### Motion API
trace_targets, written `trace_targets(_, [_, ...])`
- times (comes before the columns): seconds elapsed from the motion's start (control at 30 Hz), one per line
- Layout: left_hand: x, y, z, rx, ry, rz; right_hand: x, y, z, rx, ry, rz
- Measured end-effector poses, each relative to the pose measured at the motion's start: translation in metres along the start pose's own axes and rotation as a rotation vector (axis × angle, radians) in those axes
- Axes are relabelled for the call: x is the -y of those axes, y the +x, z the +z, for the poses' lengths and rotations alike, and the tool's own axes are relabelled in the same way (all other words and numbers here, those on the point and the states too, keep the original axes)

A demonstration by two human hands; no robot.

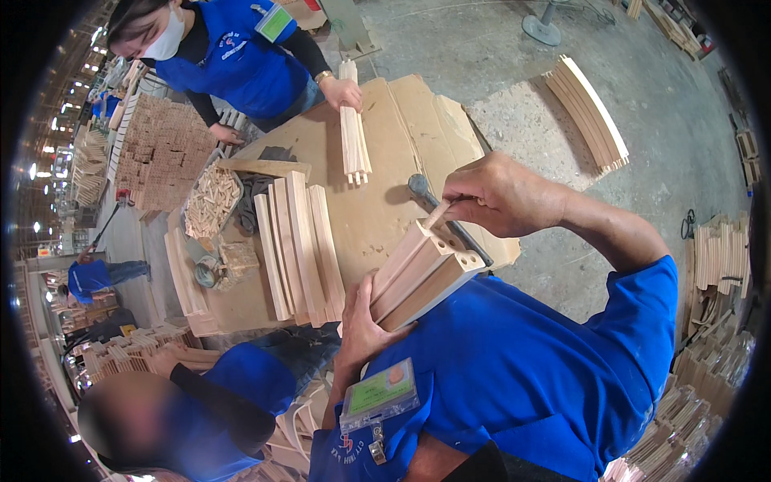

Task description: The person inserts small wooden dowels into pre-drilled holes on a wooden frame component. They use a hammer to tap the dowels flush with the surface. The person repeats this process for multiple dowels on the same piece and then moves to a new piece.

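My left hand (pixel 360 329) is wrapped round the lower end of a few pale wooden bars (pixel 414 277) held side by side. Round holes show in the bars' upper ends. Above those ends, my right hand (pixel 502 193) pinches a short wooden dowel (pixel 436 214), its tip at or just over one bar end; whether it sits in a hole I cannot tell. A hammer (pixel 419 186) lies beside the bars, its dark handle passing below my right hand. More wooden bars (pixel 299 249) rest in a row on the cardboard-covered table (pixel 389 217) to the left.
Across the table a co-worker's hand (pixel 344 94) grips a bundle of wooden strips (pixel 353 145). A tray of dowels (pixel 211 201) and a small cup (pixel 207 271) stand at the left. Another person (pixel 233 394) works at lower left. Curved wooden pieces (pixel 586 112) lie at far right.
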State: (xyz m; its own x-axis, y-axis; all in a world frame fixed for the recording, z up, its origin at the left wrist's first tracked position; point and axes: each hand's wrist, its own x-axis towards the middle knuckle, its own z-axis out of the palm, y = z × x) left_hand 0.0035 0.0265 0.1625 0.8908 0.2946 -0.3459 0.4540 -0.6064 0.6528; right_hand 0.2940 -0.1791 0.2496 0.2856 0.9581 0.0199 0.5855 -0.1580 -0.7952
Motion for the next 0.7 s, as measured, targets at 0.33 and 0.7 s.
trace_targets(0.33, [0.006,0.005,0.008,-0.081,-0.138,-0.003,-0.081,-0.018,0.035,-0.340,1.193,0.623])
trace_targets(0.7, [0.017,-0.002,0.011,-0.144,-0.085,-0.034,-0.075,-0.024,0.057,-0.227,1.276,0.403])
